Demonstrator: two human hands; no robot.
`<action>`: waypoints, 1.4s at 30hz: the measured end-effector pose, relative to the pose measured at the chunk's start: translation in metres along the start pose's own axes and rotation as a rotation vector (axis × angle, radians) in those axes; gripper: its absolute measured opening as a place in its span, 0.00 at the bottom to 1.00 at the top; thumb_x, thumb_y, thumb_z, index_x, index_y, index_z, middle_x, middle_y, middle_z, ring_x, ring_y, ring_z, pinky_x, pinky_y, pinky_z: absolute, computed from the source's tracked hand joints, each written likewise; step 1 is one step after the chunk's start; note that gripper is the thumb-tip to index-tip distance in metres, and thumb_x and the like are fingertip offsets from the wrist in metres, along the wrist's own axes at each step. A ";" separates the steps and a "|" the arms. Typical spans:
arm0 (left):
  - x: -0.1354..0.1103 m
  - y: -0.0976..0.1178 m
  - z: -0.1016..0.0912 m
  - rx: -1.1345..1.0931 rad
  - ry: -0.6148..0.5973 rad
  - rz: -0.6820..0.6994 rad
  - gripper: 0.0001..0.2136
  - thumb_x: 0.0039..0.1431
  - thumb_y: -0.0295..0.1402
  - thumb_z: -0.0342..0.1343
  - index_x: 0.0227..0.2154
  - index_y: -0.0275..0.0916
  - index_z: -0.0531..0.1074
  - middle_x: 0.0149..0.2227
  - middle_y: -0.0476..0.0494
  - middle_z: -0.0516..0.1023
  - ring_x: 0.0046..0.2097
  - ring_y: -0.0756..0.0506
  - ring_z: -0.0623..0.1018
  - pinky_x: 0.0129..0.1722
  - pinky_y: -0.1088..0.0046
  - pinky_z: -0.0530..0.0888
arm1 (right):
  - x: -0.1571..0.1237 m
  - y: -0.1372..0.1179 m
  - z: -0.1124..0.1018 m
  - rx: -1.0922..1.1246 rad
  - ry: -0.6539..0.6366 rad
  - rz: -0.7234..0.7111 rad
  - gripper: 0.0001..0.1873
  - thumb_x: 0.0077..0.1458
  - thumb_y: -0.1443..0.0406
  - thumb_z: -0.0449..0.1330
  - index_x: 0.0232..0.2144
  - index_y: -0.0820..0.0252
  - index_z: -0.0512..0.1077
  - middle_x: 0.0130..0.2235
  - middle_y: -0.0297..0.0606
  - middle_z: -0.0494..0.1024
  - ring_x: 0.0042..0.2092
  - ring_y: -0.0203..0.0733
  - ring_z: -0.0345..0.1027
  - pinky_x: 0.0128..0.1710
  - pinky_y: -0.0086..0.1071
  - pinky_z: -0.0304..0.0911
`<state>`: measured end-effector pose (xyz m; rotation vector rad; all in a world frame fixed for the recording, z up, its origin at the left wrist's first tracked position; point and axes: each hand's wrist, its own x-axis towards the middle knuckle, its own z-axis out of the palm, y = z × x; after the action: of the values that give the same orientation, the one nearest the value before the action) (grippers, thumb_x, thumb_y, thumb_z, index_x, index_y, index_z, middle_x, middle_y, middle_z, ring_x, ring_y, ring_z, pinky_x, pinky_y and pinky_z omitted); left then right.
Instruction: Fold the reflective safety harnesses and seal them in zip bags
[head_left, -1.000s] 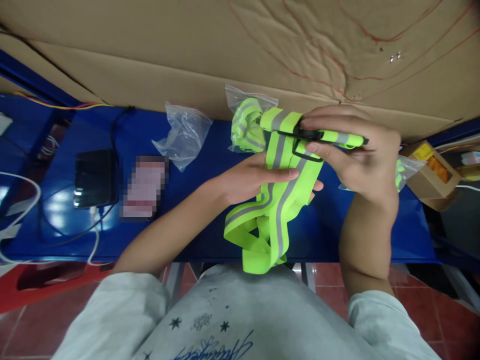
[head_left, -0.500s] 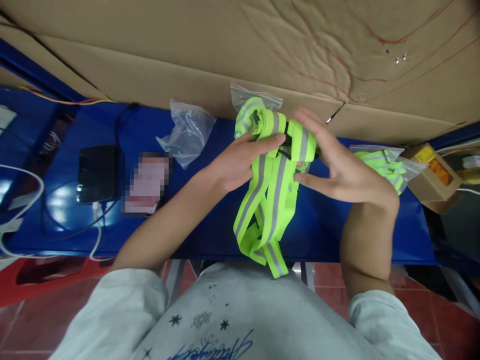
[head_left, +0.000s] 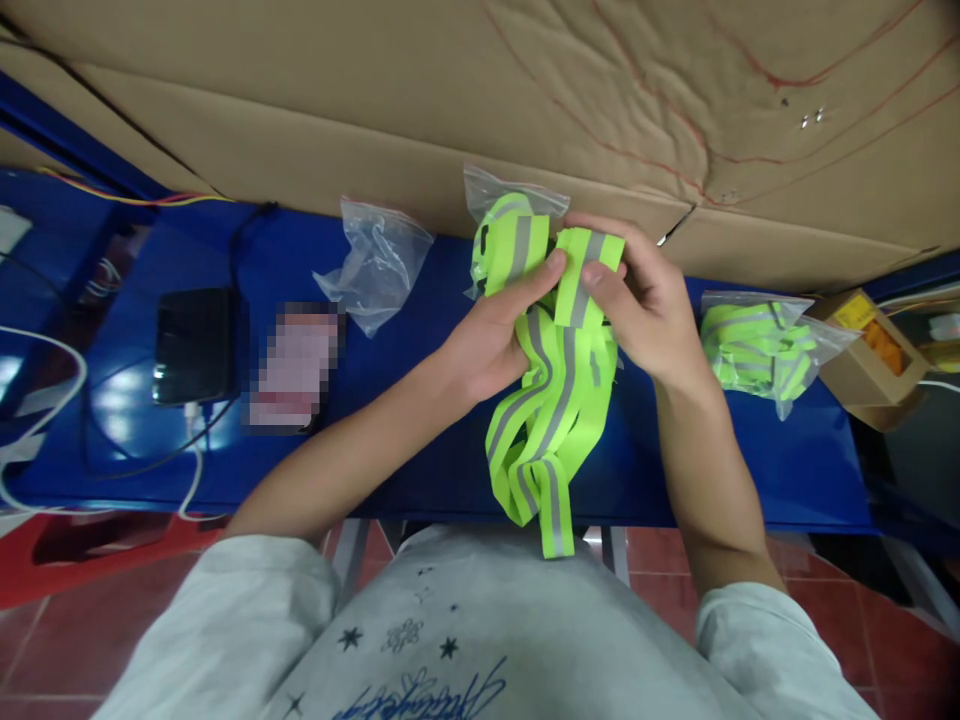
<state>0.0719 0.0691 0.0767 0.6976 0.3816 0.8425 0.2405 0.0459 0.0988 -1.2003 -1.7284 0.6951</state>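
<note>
Neon yellow-green reflective straps [head_left: 551, 400] with a grey stripe are gathered between my hands above the blue table. My left hand [head_left: 499, 325] wraps round the left side of the bundle, its thumb across the folded strap. With thumb and fingers, my right hand [head_left: 637, 295] pinches a folded section at the upper right. Loose loops hang below my hands, and one strap end reaches the table's front edge. Behind the bundle stands a clear zip bag [head_left: 514, 188] with similar green strap in it; my hands and the straps hide part of it.
A crumpled clear bag [head_left: 379, 262] lies left of my hands. Farther left are a pixelated phone-shaped item [head_left: 292, 368] and a black device [head_left: 195, 345] with cables. To the right are a bag of green straps [head_left: 761, 350] and a small cardboard box [head_left: 870, 350]. Cardboard [head_left: 375, 90] backs the table.
My right hand has turned and closed, its thumb now pressing the front of the folded strap. The folded section is flatter, and the hanging loops have shifted slightly.
</note>
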 end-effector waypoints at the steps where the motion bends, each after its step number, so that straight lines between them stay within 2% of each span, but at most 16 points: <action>1: 0.000 -0.002 -0.001 0.025 -0.007 0.006 0.13 0.66 0.42 0.64 0.47 0.42 0.80 0.55 0.45 0.83 0.66 0.36 0.75 0.66 0.57 0.75 | 0.000 0.001 -0.003 -0.004 -0.027 -0.005 0.25 0.65 0.48 0.62 0.60 0.46 0.73 0.58 0.32 0.79 0.56 0.49 0.77 0.58 0.44 0.75; 3: -0.001 -0.002 -0.003 0.096 -0.007 0.013 0.14 0.62 0.42 0.67 0.47 0.42 0.81 0.54 0.45 0.83 0.65 0.35 0.77 0.65 0.56 0.75 | 0.001 0.004 -0.011 0.016 -0.115 -0.020 0.29 0.61 0.48 0.67 0.61 0.47 0.73 0.60 0.32 0.78 0.58 0.50 0.76 0.58 0.45 0.75; 6: -0.004 0.003 -0.008 0.234 -0.002 -0.007 0.18 0.57 0.41 0.72 0.48 0.41 0.81 0.53 0.44 0.84 0.63 0.35 0.78 0.64 0.55 0.76 | 0.000 0.006 -0.023 0.035 -0.253 -0.013 0.31 0.55 0.46 0.70 0.58 0.50 0.76 0.54 0.33 0.82 0.55 0.51 0.77 0.57 0.47 0.75; 10: -0.006 0.014 -0.013 0.363 -0.087 -0.087 0.21 0.55 0.44 0.74 0.48 0.41 0.81 0.54 0.43 0.83 0.62 0.36 0.79 0.64 0.55 0.74 | -0.001 0.004 -0.029 -0.032 -0.281 -0.005 0.26 0.56 0.47 0.70 0.52 0.51 0.79 0.47 0.33 0.84 0.50 0.50 0.78 0.55 0.45 0.75; 13: -0.004 0.016 -0.016 0.365 -0.139 -0.133 0.21 0.53 0.42 0.75 0.48 0.41 0.82 0.54 0.43 0.83 0.59 0.37 0.80 0.65 0.55 0.73 | -0.002 0.002 -0.029 -0.082 -0.264 -0.010 0.24 0.56 0.47 0.70 0.50 0.51 0.79 0.46 0.34 0.83 0.48 0.50 0.78 0.55 0.47 0.74; 17: -0.001 0.014 -0.022 0.321 -0.248 -0.284 0.17 0.54 0.37 0.75 0.45 0.38 0.82 0.47 0.41 0.86 0.49 0.40 0.85 0.56 0.57 0.79 | -0.006 0.000 -0.030 -0.158 -0.224 0.008 0.22 0.56 0.51 0.71 0.49 0.51 0.79 0.45 0.35 0.83 0.48 0.52 0.78 0.57 0.50 0.73; 20: 0.000 0.012 -0.024 0.272 -0.247 -0.283 0.18 0.55 0.36 0.74 0.47 0.37 0.81 0.48 0.39 0.86 0.45 0.40 0.86 0.53 0.57 0.82 | -0.009 -0.003 -0.031 -0.128 -0.148 0.004 0.22 0.58 0.54 0.70 0.54 0.50 0.77 0.49 0.34 0.83 0.51 0.52 0.78 0.58 0.50 0.73; 24: -0.001 0.013 -0.026 0.300 -0.294 -0.294 0.17 0.58 0.36 0.72 0.48 0.34 0.81 0.49 0.34 0.85 0.45 0.40 0.86 0.52 0.57 0.82 | -0.010 -0.012 -0.031 -0.053 -0.134 0.013 0.30 0.58 0.55 0.71 0.61 0.48 0.72 0.57 0.36 0.80 0.60 0.54 0.74 0.63 0.51 0.71; 27: -0.002 0.016 -0.026 0.313 -0.331 -0.363 0.18 0.59 0.39 0.71 0.48 0.34 0.81 0.47 0.32 0.86 0.45 0.38 0.87 0.50 0.57 0.83 | -0.012 -0.021 -0.031 -0.079 -0.091 -0.003 0.24 0.59 0.58 0.70 0.57 0.45 0.75 0.56 0.34 0.81 0.60 0.54 0.74 0.65 0.52 0.69; 30: -0.002 0.019 -0.024 0.296 -0.361 -0.429 0.21 0.59 0.43 0.70 0.51 0.37 0.80 0.45 0.34 0.87 0.47 0.36 0.87 0.51 0.55 0.83 | -0.015 -0.030 -0.028 -0.209 0.060 -0.089 0.20 0.61 0.63 0.67 0.56 0.43 0.77 0.55 0.32 0.81 0.59 0.52 0.74 0.65 0.50 0.69; 33: -0.003 0.024 -0.019 0.238 -0.431 -0.396 0.23 0.58 0.50 0.69 0.50 0.41 0.80 0.49 0.37 0.86 0.53 0.35 0.85 0.57 0.56 0.82 | -0.018 -0.033 -0.022 -0.349 0.145 -0.175 0.18 0.68 0.63 0.60 0.57 0.41 0.76 0.59 0.31 0.78 0.63 0.52 0.71 0.70 0.51 0.64; 35: -0.004 0.026 -0.014 0.204 -0.432 -0.296 0.27 0.57 0.57 0.67 0.50 0.42 0.81 0.50 0.39 0.86 0.54 0.33 0.84 0.58 0.55 0.81 | -0.018 -0.031 -0.019 -0.363 0.078 -0.191 0.19 0.72 0.59 0.54 0.59 0.38 0.75 0.62 0.31 0.76 0.67 0.51 0.68 0.74 0.50 0.58; 37: -0.004 0.027 -0.011 0.203 -0.363 -0.206 0.27 0.59 0.59 0.64 0.49 0.42 0.82 0.48 0.40 0.86 0.54 0.32 0.84 0.58 0.52 0.81 | -0.018 -0.029 -0.018 -0.349 -0.039 -0.165 0.21 0.72 0.56 0.51 0.61 0.36 0.74 0.66 0.28 0.72 0.71 0.51 0.62 0.76 0.49 0.54; 40: -0.004 0.027 -0.009 0.210 -0.239 -0.156 0.18 0.66 0.51 0.61 0.46 0.42 0.81 0.44 0.43 0.86 0.54 0.32 0.84 0.60 0.48 0.79 | -0.015 -0.028 -0.023 -0.345 -0.180 -0.101 0.23 0.70 0.56 0.55 0.64 0.31 0.70 0.69 0.18 0.67 0.76 0.50 0.52 0.78 0.49 0.50; 42: -0.003 0.026 -0.010 0.213 -0.197 -0.162 0.14 0.67 0.47 0.61 0.45 0.42 0.81 0.43 0.44 0.86 0.54 0.33 0.84 0.60 0.47 0.79 | -0.014 -0.028 -0.028 -0.310 -0.248 -0.106 0.27 0.67 0.58 0.59 0.66 0.29 0.67 0.70 0.14 0.65 0.77 0.50 0.47 0.79 0.51 0.47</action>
<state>0.0503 0.0828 0.0877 0.9270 0.3475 0.5785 0.2554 0.0213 0.1287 -1.2587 -2.1513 0.5423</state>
